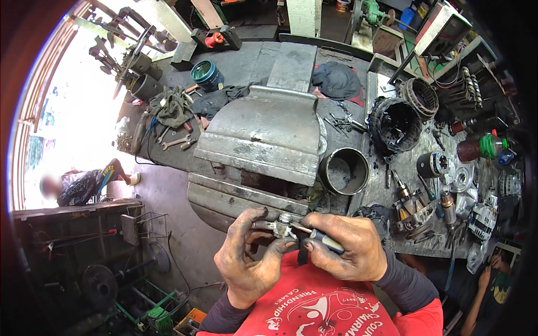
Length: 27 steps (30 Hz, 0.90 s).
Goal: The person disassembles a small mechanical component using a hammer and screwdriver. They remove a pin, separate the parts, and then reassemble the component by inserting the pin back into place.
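My left hand (246, 263) pinches a small silver metal part (283, 228) between thumb and fingers, close in front of my red shirt. A screwdriver (327, 241) with a dark and pale handle is gripped in my right hand (353, 249). Its tip reaches the metal part from the right. What the tip touches is too small to make out. Just beyond both hands stands a large grey bench vise (258, 134), its jaws apart.
Left of the vise lie a wrench (176, 141), rags (171, 109) and a teal can (207, 75). To its right are a metal cylinder (344, 171), a blackened stator ring (395, 126) and several motor parts. A person (89, 182) is at far left; another person's arm (482, 288) shows lower right.
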Available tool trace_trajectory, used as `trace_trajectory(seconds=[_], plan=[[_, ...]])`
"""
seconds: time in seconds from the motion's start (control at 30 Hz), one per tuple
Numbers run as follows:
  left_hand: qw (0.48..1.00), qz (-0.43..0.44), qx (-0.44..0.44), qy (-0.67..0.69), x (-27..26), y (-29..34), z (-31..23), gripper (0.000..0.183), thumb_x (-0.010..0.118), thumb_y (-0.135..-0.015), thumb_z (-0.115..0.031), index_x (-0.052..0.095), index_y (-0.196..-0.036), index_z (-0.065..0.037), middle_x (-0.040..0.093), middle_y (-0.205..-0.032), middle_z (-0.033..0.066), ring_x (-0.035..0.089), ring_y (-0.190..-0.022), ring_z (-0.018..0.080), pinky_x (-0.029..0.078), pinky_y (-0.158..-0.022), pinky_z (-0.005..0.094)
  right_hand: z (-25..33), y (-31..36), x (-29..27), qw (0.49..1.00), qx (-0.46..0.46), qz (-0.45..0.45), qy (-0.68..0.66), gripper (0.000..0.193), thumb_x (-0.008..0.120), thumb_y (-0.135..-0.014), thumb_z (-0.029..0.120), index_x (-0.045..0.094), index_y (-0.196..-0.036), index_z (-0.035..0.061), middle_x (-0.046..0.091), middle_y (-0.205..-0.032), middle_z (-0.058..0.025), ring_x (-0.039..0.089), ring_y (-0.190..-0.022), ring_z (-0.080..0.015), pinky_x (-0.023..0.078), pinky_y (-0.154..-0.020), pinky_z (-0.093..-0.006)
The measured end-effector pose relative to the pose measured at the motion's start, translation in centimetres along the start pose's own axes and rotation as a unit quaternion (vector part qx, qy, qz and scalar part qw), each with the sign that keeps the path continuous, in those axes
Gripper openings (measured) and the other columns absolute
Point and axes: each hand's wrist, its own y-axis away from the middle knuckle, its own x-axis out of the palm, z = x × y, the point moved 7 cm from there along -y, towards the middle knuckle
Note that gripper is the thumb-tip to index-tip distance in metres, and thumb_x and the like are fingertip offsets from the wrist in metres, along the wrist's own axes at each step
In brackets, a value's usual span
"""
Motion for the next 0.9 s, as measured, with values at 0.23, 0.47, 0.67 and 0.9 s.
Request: trace_trajectory(seconds=[0.23, 0.47, 0.67, 0.9], plan=[[1.000, 0.003, -0.002, 0.005, 0.0, 0.1, 0.1, 0.065, 0.087, -0.078, 0.004, 0.055, -0.134, 0.008, 0.069, -0.117, 0.0168, 0.073, -0.098, 0.0210, 0.063, -0.080, 0.0302, 0.1, -0.6, 0.0, 0.997, 0.054, 0.041, -0.036, 0.036, 0.075, -0.088, 0.010, 0.065, -0.120, -0.0036, 0.074, -0.088, -0.0131, 0.076, -0.071, -0.0249, 0.059, -0.063, -0.0324], [0.999, -0.007, 0.023, -0.035, 0.2, 0.2, -0.4, 0.061, 0.084, -0.077, 0.007, 0.058, -0.132, 0.007, 0.069, -0.115, 0.0158, 0.073, -0.096, 0.0206, 0.062, -0.079, 0.0298, 1.4, -0.8, -0.3, 0.998, 0.009, 0.037, 0.053, 0.040, 0.078, -0.086, 0.011, 0.065, -0.121, -0.0033, 0.074, -0.090, -0.0161, 0.075, -0.072, -0.0315, 0.059, -0.064, -0.0361], [0.994, 0.014, 0.055, -0.091, 0.6, 0.0, -1.0, 0.057, 0.081, -0.074, 0.010, 0.062, -0.128, 0.005, 0.071, -0.111, 0.0158, 0.073, -0.092, 0.0184, 0.060, -0.077, 0.0282, 1.7, -1.9, -0.7, 0.997, -0.014, 0.057, 0.051, 0.036, 0.076, -0.088, 0.013, 0.066, -0.119, -0.0013, 0.074, -0.085, -0.0141, 0.074, -0.068, -0.0313, 0.059, -0.062, -0.0368], [0.965, 0.017, 0.180, -0.191, 1.2, 0.2, -3.0, 0.057, 0.077, -0.071, 0.012, 0.066, -0.125, -0.001, 0.071, -0.109, 0.0139, 0.069, -0.083, 0.0180, 0.054, -0.060, 0.0253, 2.5, -2.0, -0.8, 0.991, 0.049, 0.103, 0.075, 0.032, 0.073, -0.091, 0.021, 0.065, -0.115, 0.0027, 0.071, -0.083, -0.0175, 0.071, -0.069, -0.0366, 0.056, -0.058, -0.0459]])
